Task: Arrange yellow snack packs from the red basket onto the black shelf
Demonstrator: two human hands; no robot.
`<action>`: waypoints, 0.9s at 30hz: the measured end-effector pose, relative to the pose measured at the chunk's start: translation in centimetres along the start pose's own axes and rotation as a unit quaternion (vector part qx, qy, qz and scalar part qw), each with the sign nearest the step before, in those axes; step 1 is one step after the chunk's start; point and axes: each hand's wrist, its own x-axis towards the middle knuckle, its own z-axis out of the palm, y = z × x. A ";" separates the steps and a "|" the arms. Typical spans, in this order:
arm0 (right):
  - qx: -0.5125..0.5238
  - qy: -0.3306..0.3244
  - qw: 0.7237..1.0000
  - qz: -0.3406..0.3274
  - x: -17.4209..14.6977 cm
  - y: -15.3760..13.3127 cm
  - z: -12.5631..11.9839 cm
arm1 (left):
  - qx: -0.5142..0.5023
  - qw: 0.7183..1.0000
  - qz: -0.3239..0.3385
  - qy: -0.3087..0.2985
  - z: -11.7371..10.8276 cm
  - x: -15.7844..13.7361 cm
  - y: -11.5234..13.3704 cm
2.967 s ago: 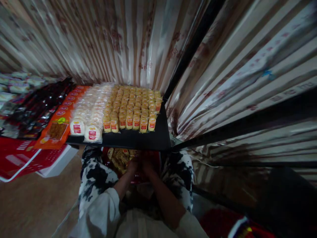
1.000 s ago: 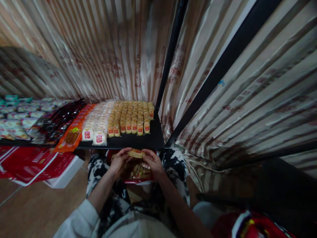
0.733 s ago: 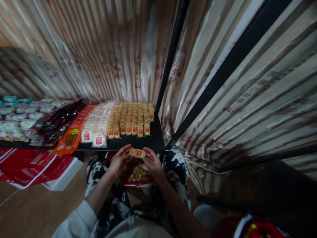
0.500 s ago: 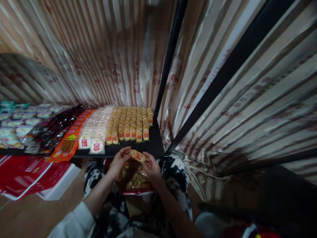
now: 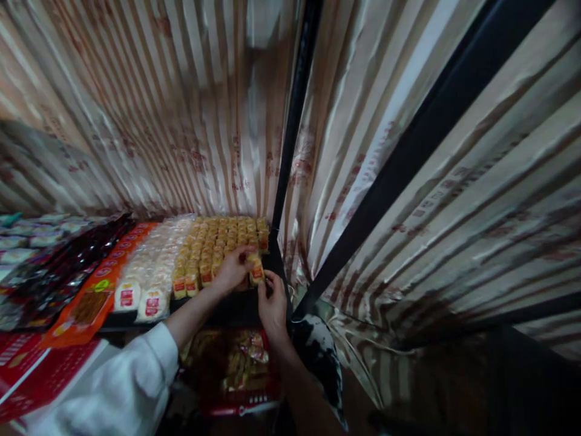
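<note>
A small wrapped yellow cake point(image 5: 256, 270) with a red label is held upright at the right end of the front row. My left hand point(image 5: 232, 270) pinches its upper left side, fingers bent. At the lower right edge, the fingertips of my right hand point(image 5: 273, 303) close on the same cake. Behind and to the left stand tight rows of similar wrapped yellow cakes point(image 5: 206, 242) on the black shelf point(image 5: 231, 309). Below my wrists, a red bag point(image 5: 272, 384) holds more yellow wrapped cakes point(image 5: 245, 363); its inside is dim.
Left of the yellow rows lie white round packs point(image 5: 152, 303), an orange snack bag point(image 5: 88, 306), dark shiny packets point(image 5: 59, 266) and white packets point(image 5: 40, 233). Black posts point(image 5: 290, 121) rise at the shelf's right corner before striped curtains point(image 5: 204, 121). A red-and-white box point(image 5: 54, 375) sits lower left.
Both hands have gone from above the red bag forward to the shelf with the wrapped cake, which now stands upright at the front row. The view has shifted, so the shelf appears lower.
</note>
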 end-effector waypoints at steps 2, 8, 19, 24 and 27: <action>-0.040 0.033 0.999 -0.013 1.8 -0.3 0.3 | 0.023 1.000 0.019 -0.010 0.9 2.2 0.6; -0.051 0.076 0.995 -0.026 5.8 0.7 1.3 | 0.075 0.996 0.044 -0.024 3.8 7.5 0.6; 0.030 0.063 0.994 0.079 8.2 6.9 3.1 | 0.323 0.935 0.122 -0.078 6.3 10.7 -4.3; 0.054 0.051 0.994 0.075 8.6 7.8 3.5 | 0.476 0.859 0.176 -0.070 6.2 10.4 -4.1; 0.039 0.049 0.995 0.075 8.9 7.9 3.8 | 0.507 0.840 0.183 -0.059 5.8 10.4 -3.6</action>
